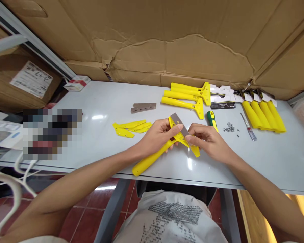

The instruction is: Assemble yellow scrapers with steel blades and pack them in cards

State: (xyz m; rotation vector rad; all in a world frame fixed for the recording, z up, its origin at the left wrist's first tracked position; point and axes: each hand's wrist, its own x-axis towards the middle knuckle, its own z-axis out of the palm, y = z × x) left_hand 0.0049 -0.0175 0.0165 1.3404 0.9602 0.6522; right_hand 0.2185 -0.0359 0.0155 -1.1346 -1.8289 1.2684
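Observation:
My left hand (158, 135) is closed around the head of a yellow scraper (152, 158), whose handle slants down toward the table's front edge. A flat grey metal blade (183, 130) lies across the scraper head, with my left thumb pressing on it. My right hand (210, 140) pinches the blade's lower right end between thumb and fingers. Just below those fingers shows a yellow piece (195, 151); whether it touches them I cannot tell. To the left lie several loose yellow clamp plates (131, 128), and behind them a few grey blades (143, 107).
Several yellow scrapers (182, 101) lie at the back beside a small black-and-white box (223, 101). A green-yellow screwdriver (212, 119), a pile of small screws (229, 127), a clear-handled screwdriver (248, 128) and packaged scrapers (264, 114) are on the right. Cardboard (142, 60) walls the back.

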